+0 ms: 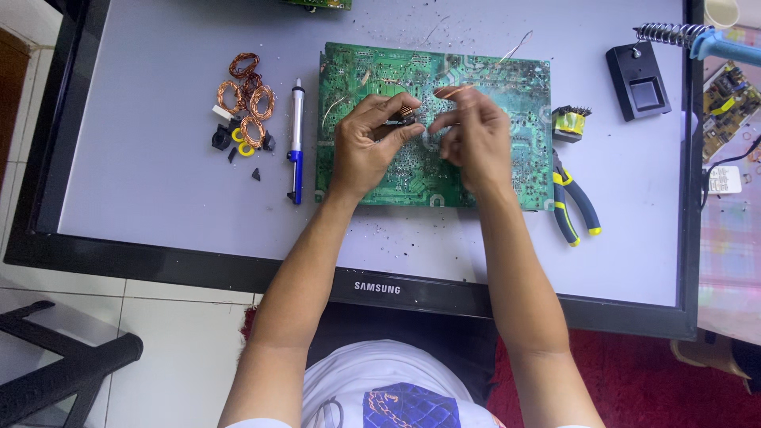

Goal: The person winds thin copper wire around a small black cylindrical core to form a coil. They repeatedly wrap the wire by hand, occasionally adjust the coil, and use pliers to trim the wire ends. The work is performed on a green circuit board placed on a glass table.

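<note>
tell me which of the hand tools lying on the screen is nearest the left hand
The blue and silver desoldering pump, lying just left of the green circuit board. The yellow-handled pliers lie across the board, beyond the right hand, far from the left hand.

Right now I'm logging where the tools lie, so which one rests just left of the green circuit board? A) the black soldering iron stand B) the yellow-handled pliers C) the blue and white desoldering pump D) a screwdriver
C: the blue and white desoldering pump lies lengthwise beside the left edge of the green circuit board, while the yellow-handled pliers and the black soldering iron stand are to the board's right.
</note>
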